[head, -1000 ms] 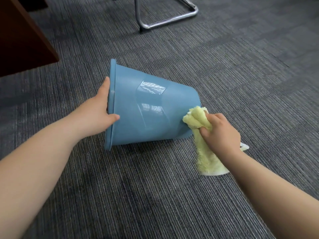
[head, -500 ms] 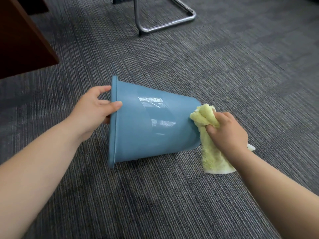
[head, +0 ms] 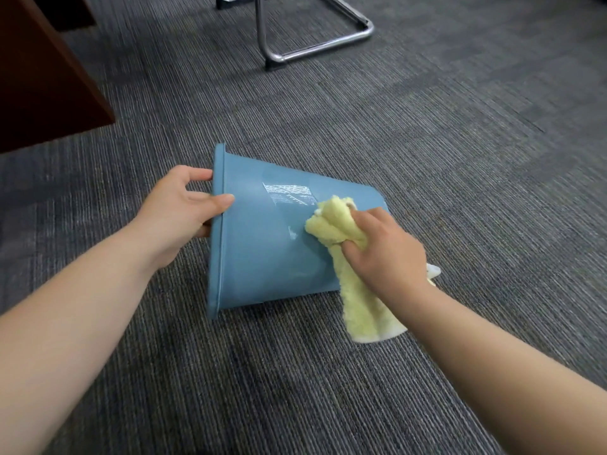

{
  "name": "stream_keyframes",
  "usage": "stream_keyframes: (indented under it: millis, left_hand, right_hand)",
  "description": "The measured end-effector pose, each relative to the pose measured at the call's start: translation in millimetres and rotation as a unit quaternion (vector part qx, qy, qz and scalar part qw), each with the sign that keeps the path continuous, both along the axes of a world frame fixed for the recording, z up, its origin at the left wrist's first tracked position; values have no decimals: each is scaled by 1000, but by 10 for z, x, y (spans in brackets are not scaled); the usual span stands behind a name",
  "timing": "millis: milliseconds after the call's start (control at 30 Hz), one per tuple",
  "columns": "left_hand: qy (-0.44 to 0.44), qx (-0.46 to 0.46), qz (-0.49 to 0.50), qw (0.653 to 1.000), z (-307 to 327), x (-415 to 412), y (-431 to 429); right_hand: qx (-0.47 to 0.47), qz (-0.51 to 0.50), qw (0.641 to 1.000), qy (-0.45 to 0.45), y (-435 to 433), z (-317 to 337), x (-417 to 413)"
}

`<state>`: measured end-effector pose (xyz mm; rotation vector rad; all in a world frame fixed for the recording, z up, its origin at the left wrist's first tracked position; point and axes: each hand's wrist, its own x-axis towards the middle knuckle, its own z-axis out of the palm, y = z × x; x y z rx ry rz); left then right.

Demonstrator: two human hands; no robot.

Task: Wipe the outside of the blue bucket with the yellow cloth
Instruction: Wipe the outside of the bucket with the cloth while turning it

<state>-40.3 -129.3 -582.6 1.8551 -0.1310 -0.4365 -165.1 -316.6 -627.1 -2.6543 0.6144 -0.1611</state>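
Bucket (head: 262, 251) is blue, lying on its side on the grey striped carpet (head: 328, 389), mouth toward your left, base toward your right, lower wall touching the floor. Your left hand (head: 177, 208) grips the rim at the upper part of the mouth: thumb laid across the rim onto the outer wall, fingers curled round the edge into the opening, fingertips hidden inside. Your right hand (head: 384, 251) is fisted round the yellow cloth (head: 331, 224), knuckles up, fingers wrapped tight over the bunched part. That bunched wad is pressed against the outer wall, on the upper side close to the base end. Rest of the cloth hangs loose below your fist, drapes past the base edge and reaches the carpet just right of the bucket; a small corner sticks out behind your wrist. Bright glare patch (head: 289, 193) sits on the wall just left of the wad, a smaller glint below it. Both forearms bare, coming in from the bottom corners. Chrome chair frame (head: 315, 50) stands on the carpet well beyond the bucket, top centre. Dark brown wooden panel (head: 42, 77) fills the top-left corner, well apart from the bucket. Can't tell whether the cloth is wet or dry.
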Motion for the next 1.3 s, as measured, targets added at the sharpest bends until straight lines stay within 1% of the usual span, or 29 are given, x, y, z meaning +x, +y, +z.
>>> stream_keyframes:
  millis: [100,167,233,300,433,500,567,600,700,767,867,1000,1067,1167,1300]
  left_hand:
    - [3,-5,-5,1000,8,-2,-17]
    - [0,-11,-3,1000,15,-6,-51]
    - [-10,-11,-3,1000,18,-13,-91]
    - [-17,-10,-1,1000,18,-17,-126]
    - [-22,-4,-8,1000,18,-14,-146]
    - [-21,-3,-10,1000,20,-15,-134]
    - [-16,-10,-8,1000,18,-11,-111]
    - [-13,-12,-6,1000,15,-6,-97]
    - [-5,-17,3,1000,11,0,-80]
    - [-6,-22,8,1000,14,9,-108]
    - [-10,-24,12,1000,28,18,-161]
    - [-12,-21,7,1000,23,24,-164]
    - [-8,-22,10,1000,16,29,-139]
    - [4,-24,16,1000,5,48,-105]
    - [6,-22,24,999,-16,53,-105]
  right_hand:
    - [-18,-35,999,23,-183,-66,-92]
    - [-6,-71,997,30,-264,-72,-127]
    - [-1,-81,996,31,-253,-52,-127]
    - [-4,-62,998,24,-142,-4,-117]
    - [2,40,999,-36,150,70,-103]
    - [-7,57,998,-37,143,62,-112]
    - [-30,42,999,-14,4,-3,-157]
    - [-37,19,999,6,-98,-46,-197]
    - [-26,-74,995,64,-368,-151,-322]
    - [-11,-101,992,81,-428,-187,-338]
    - [19,-107,992,60,-358,-170,-285]
    - [11,-33,999,8,-135,-113,-198]
    - [10,-16,1000,-3,-98,-107,-172]
    - [-5,-36,999,7,-220,-158,-190]
    - [8,-110,993,35,-386,-223,-247]
